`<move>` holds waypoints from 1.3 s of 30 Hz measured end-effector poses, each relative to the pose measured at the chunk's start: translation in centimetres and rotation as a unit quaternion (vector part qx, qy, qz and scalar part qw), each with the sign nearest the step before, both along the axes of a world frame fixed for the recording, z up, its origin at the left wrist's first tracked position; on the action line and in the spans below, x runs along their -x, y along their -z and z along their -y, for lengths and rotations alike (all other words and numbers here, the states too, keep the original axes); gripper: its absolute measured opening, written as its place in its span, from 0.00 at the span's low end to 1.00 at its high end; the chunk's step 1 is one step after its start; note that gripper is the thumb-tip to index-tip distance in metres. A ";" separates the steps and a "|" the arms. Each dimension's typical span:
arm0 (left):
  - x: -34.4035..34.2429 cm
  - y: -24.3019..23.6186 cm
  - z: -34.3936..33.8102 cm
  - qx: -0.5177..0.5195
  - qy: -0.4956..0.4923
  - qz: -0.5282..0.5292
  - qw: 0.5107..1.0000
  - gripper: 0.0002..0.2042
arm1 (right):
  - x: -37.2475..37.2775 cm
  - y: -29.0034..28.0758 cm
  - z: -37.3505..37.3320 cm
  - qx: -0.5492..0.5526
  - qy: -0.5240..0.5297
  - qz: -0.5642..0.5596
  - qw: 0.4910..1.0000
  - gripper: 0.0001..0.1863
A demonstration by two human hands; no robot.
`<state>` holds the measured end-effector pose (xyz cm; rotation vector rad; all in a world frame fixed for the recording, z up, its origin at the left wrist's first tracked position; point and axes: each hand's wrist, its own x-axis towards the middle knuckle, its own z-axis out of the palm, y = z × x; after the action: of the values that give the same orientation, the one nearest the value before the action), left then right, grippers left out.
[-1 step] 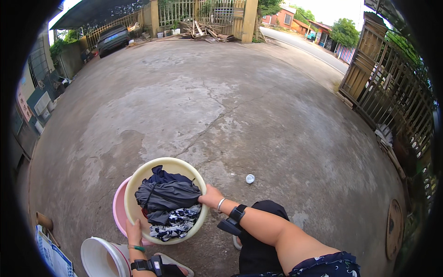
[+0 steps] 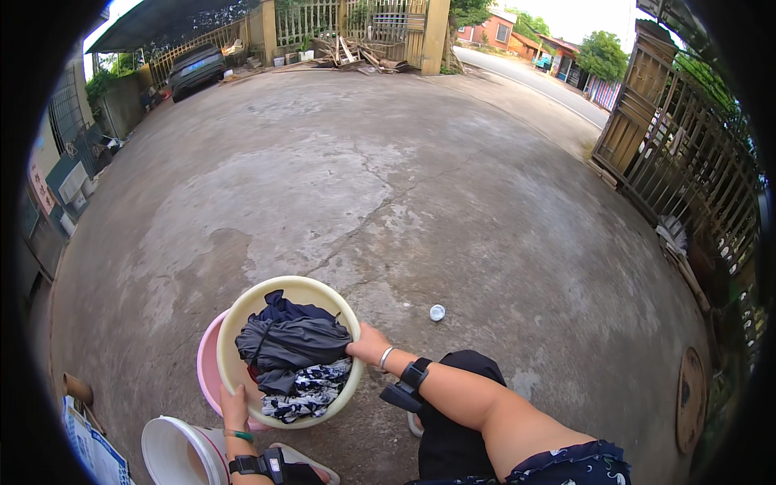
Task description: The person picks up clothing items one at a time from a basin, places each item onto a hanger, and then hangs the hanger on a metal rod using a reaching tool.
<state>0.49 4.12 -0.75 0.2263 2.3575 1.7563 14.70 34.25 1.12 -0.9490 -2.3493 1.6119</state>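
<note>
A cream plastic basin [image 2: 347, 303] holds a heap of clothes: a dark grey garment [image 2: 295, 341], a navy piece [image 2: 289, 309] behind it and a black-and-white patterned cloth [image 2: 311, 392] at the near side. My left hand [image 2: 235, 408] grips the basin's near-left rim. On the right side of the rim my right hand [image 2: 369, 344] is closed, thumb toward the inside. Partly hidden under the cream basin is a pink basin [image 2: 208, 368], showing at its left and lower edge.
Left of my left forearm stands a white bucket [image 2: 166, 461]. A small pale round object [image 2: 437, 313] lies on the concrete [image 2: 485, 226] to the right. My sandalled foot [image 2: 311, 462] is just below the basin. A metal gate [image 2: 679, 145] stands far right, a parked car [image 2: 196, 71] far left.
</note>
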 end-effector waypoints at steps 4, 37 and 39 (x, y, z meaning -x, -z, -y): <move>-0.2 0.0 -0.8 0.004 -0.001 -0.010 1.000 0.13 | 0.0 1.1 -0.7 -0.003 0.006 -0.015 1.000 0.24; -0.3 -0.6 -0.6 0.018 -0.007 0.003 1.000 0.14 | -0.4 0.1 0.0 0.026 0.014 -0.028 0.999 0.25; -0.1 -0.5 -0.6 0.023 -0.006 -0.002 1.000 0.14 | -0.3 0.3 -0.1 0.017 0.007 -0.040 0.999 0.26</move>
<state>0.63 4.68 -0.24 0.2090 2.4030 1.7061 15.01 34.32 0.84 -0.8871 -2.2637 1.6589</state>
